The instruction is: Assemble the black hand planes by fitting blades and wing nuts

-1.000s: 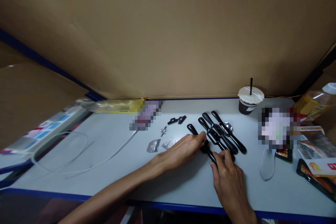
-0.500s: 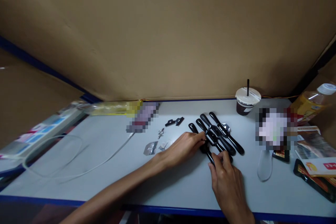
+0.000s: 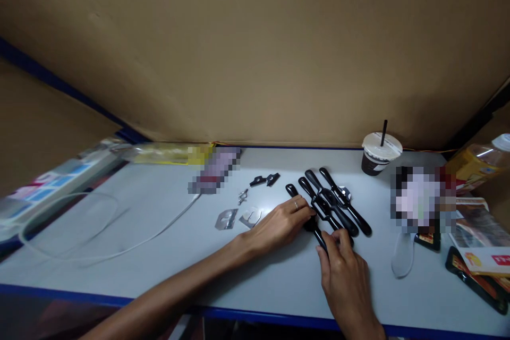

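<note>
A black spokeshave [image 3: 292,190] lies slanted on the table, the nearest to my left hand in a row of several. My left hand [image 3: 285,220] is closed at its middle, the fingertips pinching there; what lies beneath them is hidden. My right hand [image 3: 345,271] grips the same spokeshave's near handle between thumb and fingers. Close on the right are the other black spokeshaves [image 3: 320,203], with a shiny metal piece [image 3: 343,193] by the farthest one. Left of my hands are two small black plates [image 3: 265,179], silver screws [image 3: 243,196] and thin silvery flat pieces [image 3: 226,219].
A lidded cup with a straw [image 3: 378,154] stands at the back right, beside a blurred-out object [image 3: 418,196] and a bottle [image 3: 478,162]. Packets [image 3: 474,234] lie at the right edge. A white cable [image 3: 159,244] loops across the left side from a blurred-out phone-like object [image 3: 217,170].
The view has shifted slightly. My left hand has turned a little, so a ring and the flat piece beside it show more. My right hand keeps its grip on the handle.
</note>
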Tool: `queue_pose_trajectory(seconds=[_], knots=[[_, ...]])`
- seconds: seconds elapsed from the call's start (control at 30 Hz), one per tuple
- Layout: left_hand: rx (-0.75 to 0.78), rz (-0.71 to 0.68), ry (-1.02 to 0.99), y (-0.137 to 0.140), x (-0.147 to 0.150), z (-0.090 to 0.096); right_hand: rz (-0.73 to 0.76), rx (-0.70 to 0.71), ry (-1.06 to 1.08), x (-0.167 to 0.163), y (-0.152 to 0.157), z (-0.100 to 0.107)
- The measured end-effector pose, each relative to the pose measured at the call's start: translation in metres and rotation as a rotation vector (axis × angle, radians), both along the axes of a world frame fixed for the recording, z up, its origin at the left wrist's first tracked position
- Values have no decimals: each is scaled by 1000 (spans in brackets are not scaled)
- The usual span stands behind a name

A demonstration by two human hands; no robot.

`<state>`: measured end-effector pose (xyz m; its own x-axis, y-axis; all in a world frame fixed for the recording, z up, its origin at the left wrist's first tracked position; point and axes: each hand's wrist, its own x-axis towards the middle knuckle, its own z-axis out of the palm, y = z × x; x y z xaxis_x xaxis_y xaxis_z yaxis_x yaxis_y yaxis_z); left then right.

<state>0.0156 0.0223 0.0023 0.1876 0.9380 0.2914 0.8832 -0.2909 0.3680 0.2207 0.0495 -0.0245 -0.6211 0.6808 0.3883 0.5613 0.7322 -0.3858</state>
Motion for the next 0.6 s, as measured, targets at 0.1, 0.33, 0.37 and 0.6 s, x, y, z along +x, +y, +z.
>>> queue_pose_trajectory(seconds=[0.1,0.33,0.37,0.6], knots=[[32,46,-99,0,-2,-2,9,-9,13,0,1,2],[60,8,-84,0,-3,1,11,27,23,0,3,3],[60,2,-86,-1,-2,1,10,26,21,0,3,3],[72,45,-126,-4,0,-5,12,7,1,1,3,5]])
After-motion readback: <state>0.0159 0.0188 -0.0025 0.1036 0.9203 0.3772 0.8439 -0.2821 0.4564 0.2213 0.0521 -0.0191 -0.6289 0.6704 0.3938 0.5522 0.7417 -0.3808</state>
